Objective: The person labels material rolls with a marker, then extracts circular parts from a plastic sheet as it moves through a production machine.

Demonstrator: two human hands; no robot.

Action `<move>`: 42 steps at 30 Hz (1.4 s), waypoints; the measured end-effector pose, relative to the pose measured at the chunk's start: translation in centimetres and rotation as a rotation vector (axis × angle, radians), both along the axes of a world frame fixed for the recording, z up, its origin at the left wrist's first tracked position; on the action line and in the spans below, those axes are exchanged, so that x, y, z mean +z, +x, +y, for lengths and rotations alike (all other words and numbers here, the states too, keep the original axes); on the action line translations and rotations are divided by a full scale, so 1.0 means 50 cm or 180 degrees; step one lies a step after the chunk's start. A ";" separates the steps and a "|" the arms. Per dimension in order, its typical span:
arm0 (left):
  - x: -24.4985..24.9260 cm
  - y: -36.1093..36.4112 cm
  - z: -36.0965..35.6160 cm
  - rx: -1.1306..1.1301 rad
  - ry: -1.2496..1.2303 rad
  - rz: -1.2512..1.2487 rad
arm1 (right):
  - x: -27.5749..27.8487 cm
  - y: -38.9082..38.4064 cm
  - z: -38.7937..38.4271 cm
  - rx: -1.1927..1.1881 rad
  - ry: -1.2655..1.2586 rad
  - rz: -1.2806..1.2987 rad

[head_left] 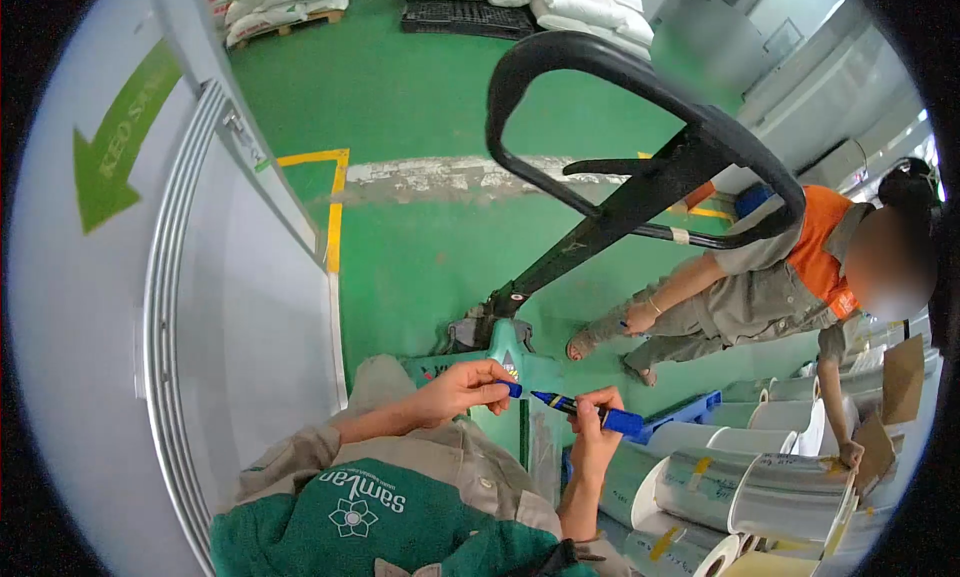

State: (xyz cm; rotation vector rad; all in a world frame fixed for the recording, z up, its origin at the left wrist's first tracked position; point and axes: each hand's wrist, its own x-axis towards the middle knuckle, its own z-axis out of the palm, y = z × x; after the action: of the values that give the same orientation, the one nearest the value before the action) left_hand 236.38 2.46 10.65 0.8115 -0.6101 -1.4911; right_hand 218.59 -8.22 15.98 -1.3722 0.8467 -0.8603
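Observation:
My right hand is closed around a blue marker, its dark tip uncovered and pointing left. Between the fingers of my left hand is the marker's blue cap, a small gap away from the tip. Both hands are in front of my body, above the base of a green pallet jack. To the right of my right hand lie large rolls of clear film, some with handwriting and yellow tape on them.
The pallet jack's black handle rises ahead of me. A co-worker in orange and grey bends at the right, one hand on a roll. A white sliding door stands at left. White sacks and a black pallet are at the back.

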 end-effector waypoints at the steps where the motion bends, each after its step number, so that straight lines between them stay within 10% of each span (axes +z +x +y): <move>1: -0.004 0.007 -0.018 -0.0037 0.0010 0.0036 | 0.000 0.003 -0.015 0.0064 0.0117 0.0184; 17: 0.003 0.588 -0.230 -0.2874 0.0031 -0.0975 | -0.022 0.497 -0.024 0.0137 0.1198 0.0212; 22: 0.032 0.704 -0.273 -0.3798 0.0146 -0.1171 | 0.015 0.589 -0.036 0.0318 0.0061 0.0500; 28: 0.067 0.774 -0.315 -0.4064 -0.0271 -0.2652 | -0.024 0.654 -0.056 0.0231 0.0059 0.0295; 42: 0.094 0.846 -0.703 -0.4980 -0.1311 -0.2891 | 0.032 0.775 -0.291 -0.0580 -0.0858 0.0322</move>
State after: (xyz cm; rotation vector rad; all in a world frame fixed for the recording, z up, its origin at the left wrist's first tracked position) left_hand 278.70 -32.68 15.35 0.5959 -2.5496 -2.0991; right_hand 257.32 -22.79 17.59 -1.6012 0.9709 -1.0830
